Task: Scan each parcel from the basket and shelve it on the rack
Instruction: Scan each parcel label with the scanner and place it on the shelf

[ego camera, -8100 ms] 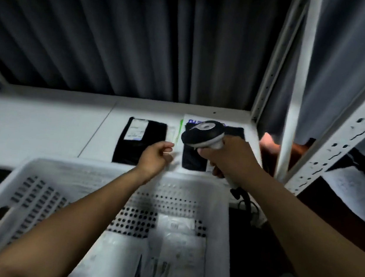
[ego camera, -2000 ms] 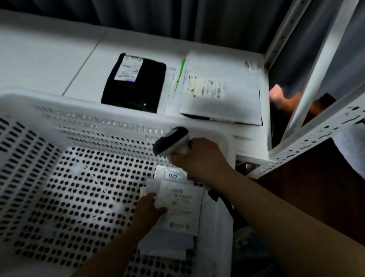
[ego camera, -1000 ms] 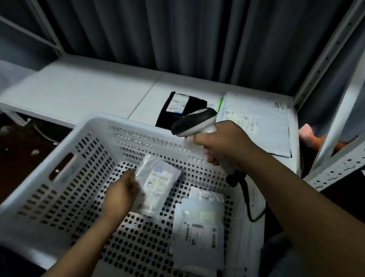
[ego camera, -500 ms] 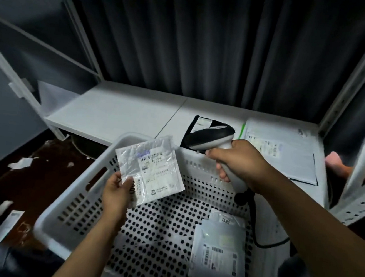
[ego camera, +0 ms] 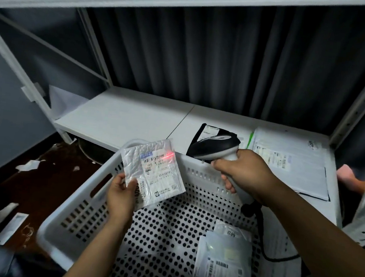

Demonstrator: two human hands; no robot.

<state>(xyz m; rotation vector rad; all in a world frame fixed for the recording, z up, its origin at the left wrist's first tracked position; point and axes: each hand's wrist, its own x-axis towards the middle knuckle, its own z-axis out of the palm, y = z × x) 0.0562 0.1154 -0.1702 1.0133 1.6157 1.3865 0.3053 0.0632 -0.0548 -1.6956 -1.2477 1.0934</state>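
The parcel, a small silvery-white padded mailer with a printed label (ego camera: 152, 171), is held up in the air over the far left corner of the white perforated plastic basket (ego camera: 77, 215), label turned toward the person. The left hand (ego camera: 121, 196) pinches only its lower left corner, thumb on the front and fingers behind, which I judge is deliberate: it leaves the whole label uncovered. The right hand (ego camera: 244, 174) is clenched around the grip of the black-and-grey handheld barcode scanner (ego camera: 214, 148), whose head points left at the mailer; whether a finger is on the trigger I cannot tell. A red scan spot (ego camera: 170, 155) glows near the label's upper right edge, so the beam seems to sit a little high of the barcode, and a slight tilt may be needed for a clean read. The scanner's black cable (ego camera: 263, 243) trails down the basket's right side. Several more pale flat parcels (ego camera: 224, 263) lie stacked in the basket's near right corner, so the job looks only partly done. On the white rack shelf (ego camera: 129, 114) just behind the basket, a black bagged parcel (ego camera: 209, 130) and a large white flat mailer (ego camera: 287, 164) lie side by side at the right end, leaving bare shelf to their left where this one could go
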